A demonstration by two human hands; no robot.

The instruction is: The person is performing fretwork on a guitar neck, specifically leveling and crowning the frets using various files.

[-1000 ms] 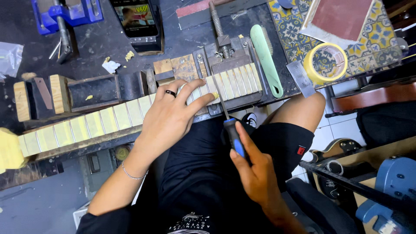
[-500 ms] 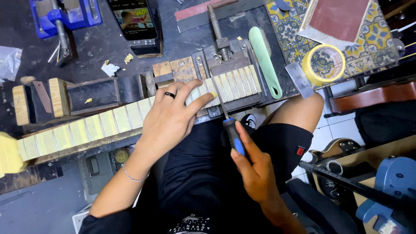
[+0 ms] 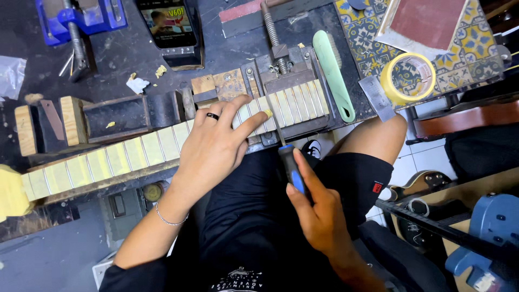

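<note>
A guitar neck (image 3: 124, 157) with pale taped frets lies across the dark workbench, its right end held in a metal clamp (image 3: 281, 70). My left hand (image 3: 216, 146), wearing a black ring, lies flat on the neck with its fingers spread toward the clamp. My right hand (image 3: 319, 211) grips a tool with a blue and black handle (image 3: 292, 170). The tool's thin metal shaft (image 3: 277, 121) reaches up to a fret beside my left index fingertip. My legs in black shorts are below the bench edge.
A pale green brush (image 3: 332, 73) lies right of the clamp, next to a metal scraper (image 3: 377, 97) and a roll of yellow tape (image 3: 408, 78). A phone (image 3: 170, 27) and a blue vise (image 3: 78, 19) stand at the back. Wooden blocks (image 3: 48, 121) sit left. A guitar body (image 3: 465, 116) is at the right.
None of note: both hands stay in place on the neck and the tool, with only a slight shift of the view.
</note>
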